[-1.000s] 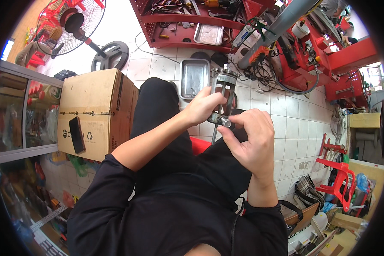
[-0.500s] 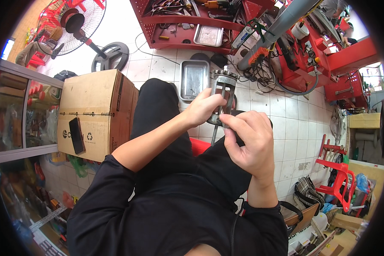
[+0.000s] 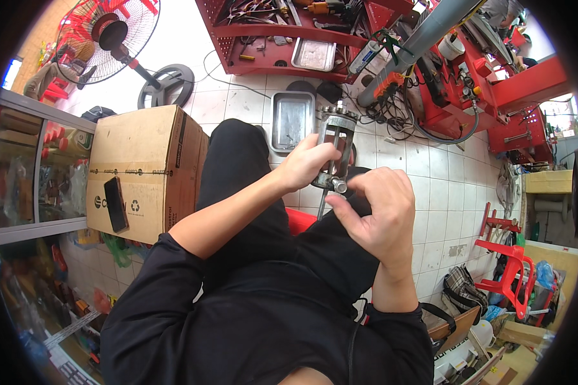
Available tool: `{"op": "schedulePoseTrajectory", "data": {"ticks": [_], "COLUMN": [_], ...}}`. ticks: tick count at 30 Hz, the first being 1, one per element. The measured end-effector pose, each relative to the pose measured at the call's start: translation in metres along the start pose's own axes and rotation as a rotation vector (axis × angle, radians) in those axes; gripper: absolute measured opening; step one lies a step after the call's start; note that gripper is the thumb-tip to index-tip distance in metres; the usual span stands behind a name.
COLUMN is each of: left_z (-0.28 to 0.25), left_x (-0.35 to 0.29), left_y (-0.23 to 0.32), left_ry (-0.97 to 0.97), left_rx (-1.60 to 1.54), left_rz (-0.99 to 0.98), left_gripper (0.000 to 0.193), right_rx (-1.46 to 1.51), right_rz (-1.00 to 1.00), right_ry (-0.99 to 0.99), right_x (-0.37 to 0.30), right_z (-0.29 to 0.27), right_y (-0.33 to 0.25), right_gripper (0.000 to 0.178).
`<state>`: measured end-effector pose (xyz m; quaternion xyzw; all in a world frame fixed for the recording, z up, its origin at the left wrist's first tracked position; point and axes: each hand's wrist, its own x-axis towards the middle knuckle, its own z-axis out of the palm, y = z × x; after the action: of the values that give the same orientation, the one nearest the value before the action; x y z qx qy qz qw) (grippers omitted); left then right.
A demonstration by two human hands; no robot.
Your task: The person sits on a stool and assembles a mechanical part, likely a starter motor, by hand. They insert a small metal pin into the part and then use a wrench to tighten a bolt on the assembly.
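A metal cylinder assembly [image 3: 336, 142] with end flanges, long side rods and a dark gap between them is tilted above my knees. My left hand [image 3: 306, 162] is closed around its side, thumb laid across the rods. From its lower end a thin metal rod [image 3: 322, 203] points down toward my lap. A small shiny metal fitting [image 3: 339, 186] sticks out at that end, facing my right hand [image 3: 382, 212]. The right thumb and index finger are apart, one on either side of the fitting and very close to it; whether they touch it I cannot tell.
A metal tray [image 3: 293, 119] lies on the tiled floor beyond my knees. To the left, a cardboard box [image 3: 135, 154] has a phone [image 3: 115, 204] on it, with a standing fan [image 3: 112, 38] behind. A red tool cart [image 3: 282, 64] stands ahead; a red stool [image 3: 510, 273] is at right.
My right thumb and index finger have spread apart and drawn back slightly, uncovering the shiny fitting. The left hand and the cylinder assembly have barely moved.
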<state>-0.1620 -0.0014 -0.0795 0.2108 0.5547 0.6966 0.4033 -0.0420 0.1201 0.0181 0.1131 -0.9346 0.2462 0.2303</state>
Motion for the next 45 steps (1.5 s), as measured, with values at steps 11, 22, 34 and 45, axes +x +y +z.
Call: {"op": "schedulePoseTrajectory", "data": {"ticks": [11, 22, 34, 45], "left_z": [0.003, 0.0, 0.001, 0.001], "left_x": [-0.001, 0.001, 0.0, 0.0], "left_y": [0.004, -0.004, 0.003, 0.003], "left_ry": [0.027, 0.019, 0.012, 0.015], "left_rx": [-0.036, -0.048, -0.003, 0.006], "left_rz": [0.007, 0.016, 0.019, 0.001], "left_gripper": [0.028, 0.028, 0.029, 0.029], "right_rx": [0.025, 0.037, -0.017, -0.014], "right_rz": [-0.024, -0.042, -0.105, -0.045], "right_ry": [0.016, 0.024, 0.042, 0.009], "right_x": [0.001, 0.005, -0.001, -0.003], "right_z": [0.001, 0.0, 0.005, 0.007], "right_y": [0.001, -0.003, 0.005, 0.003], "right_gripper": [0.021, 0.027, 0.022, 0.024]}}
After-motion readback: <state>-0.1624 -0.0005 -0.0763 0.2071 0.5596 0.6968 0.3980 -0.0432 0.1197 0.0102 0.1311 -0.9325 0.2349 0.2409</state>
